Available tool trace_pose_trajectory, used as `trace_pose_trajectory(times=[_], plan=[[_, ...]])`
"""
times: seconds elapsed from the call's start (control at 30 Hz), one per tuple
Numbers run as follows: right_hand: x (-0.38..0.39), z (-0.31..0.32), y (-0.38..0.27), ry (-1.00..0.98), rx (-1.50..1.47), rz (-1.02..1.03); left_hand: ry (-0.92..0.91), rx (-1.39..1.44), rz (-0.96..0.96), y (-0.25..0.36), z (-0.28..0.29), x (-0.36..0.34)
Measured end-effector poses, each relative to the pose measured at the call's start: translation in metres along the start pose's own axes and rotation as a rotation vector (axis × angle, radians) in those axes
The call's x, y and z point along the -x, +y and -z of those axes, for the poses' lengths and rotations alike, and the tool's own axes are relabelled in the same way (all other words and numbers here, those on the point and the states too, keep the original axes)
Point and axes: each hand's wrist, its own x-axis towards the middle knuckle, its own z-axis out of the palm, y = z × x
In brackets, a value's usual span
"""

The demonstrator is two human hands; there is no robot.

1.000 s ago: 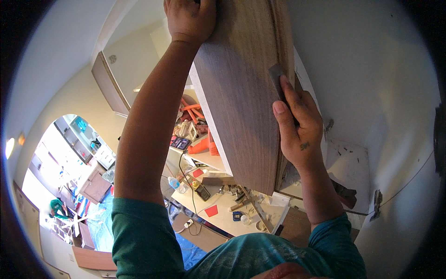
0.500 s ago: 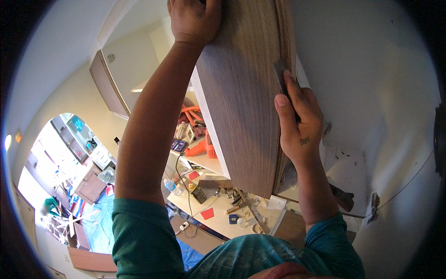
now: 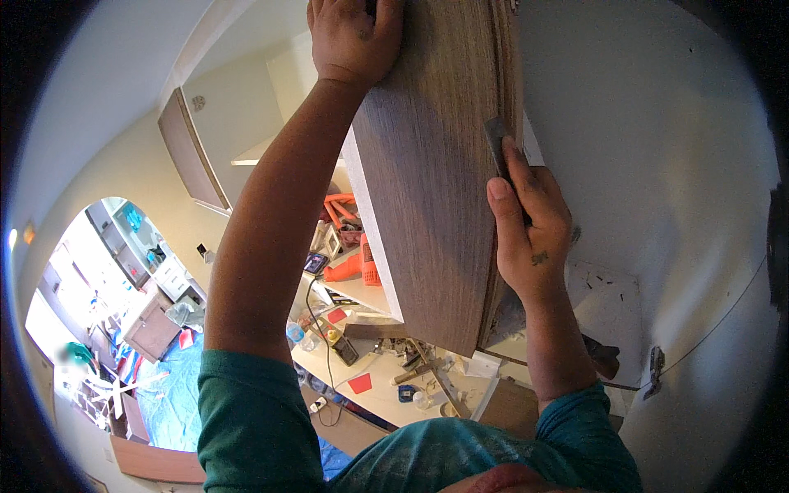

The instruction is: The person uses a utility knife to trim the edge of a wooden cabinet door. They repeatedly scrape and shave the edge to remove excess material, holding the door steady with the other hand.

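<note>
A tall wood-grain panel [image 3: 436,189], like a cabinet door, stands in front of me with its lower end tapering toward me. At its upper left edge, my left hand [image 3: 353,41] is closed on the panel, with its fingertips partly cut off by the top of the view. My right hand [image 3: 534,222] grips a dark flat file [image 3: 495,138] beside the panel's right edge. The thumb and fingers are pressed along the tool, and its tip points up. Whether the file touches the edge, I cannot tell.
Below lies a cluttered worktop [image 3: 374,411] with a tape measure [image 3: 405,393], a red card [image 3: 360,384] and wood strips. An orange power tool [image 3: 357,267] sits on a shelf left of the panel. A white wall [image 3: 649,164] rises at right. Blue sheeting [image 3: 173,394] covers the floor beyond the arch.
The file and my right hand have moved slightly down along the panel's right edge. My left hand stays at the panel's upper edge; the view has shifted a little.
</note>
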Motion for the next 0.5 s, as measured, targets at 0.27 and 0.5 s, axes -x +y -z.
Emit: trace_pose_trajectory(times=[0.27, 0.5], plan=[[-0.013, -0.003, 0.000, 0.046, 0.039, -0.008, 0.027, -0.011, -0.024, 0.005, 0.000, 0.000], [-0.018, 0.000, -0.002, 0.029, 0.026, -0.033, 0.026, 0.008, -0.013, 0.007, 0.001, -0.001]])
